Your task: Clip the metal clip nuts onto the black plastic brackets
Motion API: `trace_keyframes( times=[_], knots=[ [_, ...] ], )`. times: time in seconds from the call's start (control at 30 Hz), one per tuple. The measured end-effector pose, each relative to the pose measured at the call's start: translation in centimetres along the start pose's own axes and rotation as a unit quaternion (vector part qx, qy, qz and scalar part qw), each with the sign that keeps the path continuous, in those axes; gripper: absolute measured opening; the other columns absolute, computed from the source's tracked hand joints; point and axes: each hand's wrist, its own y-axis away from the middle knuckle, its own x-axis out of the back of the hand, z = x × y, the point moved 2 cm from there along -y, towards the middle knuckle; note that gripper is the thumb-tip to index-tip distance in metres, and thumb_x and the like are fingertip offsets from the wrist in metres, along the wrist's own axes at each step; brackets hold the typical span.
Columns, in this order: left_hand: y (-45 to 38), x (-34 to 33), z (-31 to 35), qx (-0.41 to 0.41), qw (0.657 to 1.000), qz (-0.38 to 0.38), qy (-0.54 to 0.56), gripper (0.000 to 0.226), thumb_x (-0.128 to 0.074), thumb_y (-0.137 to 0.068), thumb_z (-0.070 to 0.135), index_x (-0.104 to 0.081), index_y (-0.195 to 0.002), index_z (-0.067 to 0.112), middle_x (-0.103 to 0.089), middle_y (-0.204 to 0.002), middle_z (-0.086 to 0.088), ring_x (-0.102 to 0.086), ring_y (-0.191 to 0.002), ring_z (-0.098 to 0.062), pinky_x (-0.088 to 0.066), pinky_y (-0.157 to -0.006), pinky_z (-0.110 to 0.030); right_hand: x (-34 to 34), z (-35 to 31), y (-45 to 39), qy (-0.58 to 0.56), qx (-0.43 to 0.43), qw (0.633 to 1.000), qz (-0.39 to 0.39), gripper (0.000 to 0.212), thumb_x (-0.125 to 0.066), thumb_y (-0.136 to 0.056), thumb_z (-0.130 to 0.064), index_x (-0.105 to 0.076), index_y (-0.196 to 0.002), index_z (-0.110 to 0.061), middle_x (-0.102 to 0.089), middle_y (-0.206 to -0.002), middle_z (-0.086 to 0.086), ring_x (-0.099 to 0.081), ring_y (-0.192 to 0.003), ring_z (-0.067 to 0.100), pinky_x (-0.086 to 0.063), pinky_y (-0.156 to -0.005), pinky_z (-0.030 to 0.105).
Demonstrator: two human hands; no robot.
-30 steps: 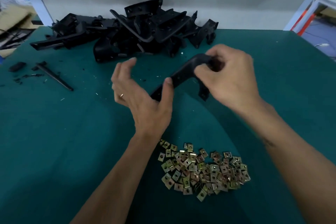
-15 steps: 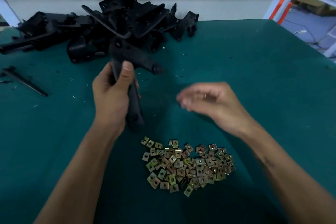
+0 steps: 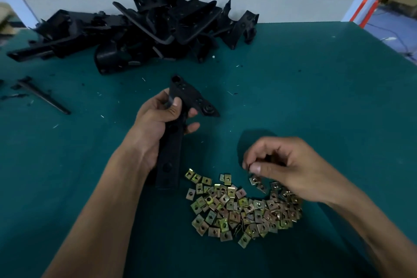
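- Gripping a black bracket [image 3: 170,153] around its middle, the left hand [image 3: 155,124] holds it upright above the green surface [image 3: 316,97].
- The right hand [image 3: 291,169] hovers over the far right edge of the pile of clips [image 3: 243,207]; its fingers are curled together, and I cannot tell if they already pinch a clip.
- The pile lies just right of the bracket's lower end.
- More brackets [image 3: 144,29] are heaped at the far edge of the surface, well apart from both hands.

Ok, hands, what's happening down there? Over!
Left hand grips bracket. Right hand over clip nut pile, fingers pinching, nut unclear. Nothing blocking.
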Motion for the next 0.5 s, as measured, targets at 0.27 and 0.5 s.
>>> trace_keyframes(
  times=[0.27, 0.5],
  knots=[
    [0.5, -1.1, -0.7, -0.009, 0.989, -0.149, -0.011, 0.013, -0.058, -0.093, 0.012, -0.049, -0.102, 0.011, -0.059, -0.088, -0.008, -0.048, -0.063, -0.019, -0.036, -0.046, -0.027, 0.4, 0.2, -3.3, -0.301, -0.007, 0.951, 0.065, 0.015, -0.069, -0.081, -0.008, -0.075, -0.095, -0.005, -0.068, -0.077, 0.012, -0.061, -0.064, 0.018, -0.050, -0.057, 0.022],
    [0.5, -1.3, -1.0, -0.037, 0.987, -0.145, -0.064, 0.021, -0.068, -0.091, 0.023, -0.053, -0.096, 0.009, -0.056, -0.083, -0.004, -0.043, -0.055, -0.017, -0.037, -0.044, -0.026, -1.0, -0.7, -6.0, -0.309, -0.037, 0.949, 0.043, 0.027, -0.082, -0.067, -0.018, -0.070, -0.084, -0.002, -0.064, -0.070, 0.010, -0.052, -0.056, 0.016, -0.045, -0.052, 0.022]
  ],
)
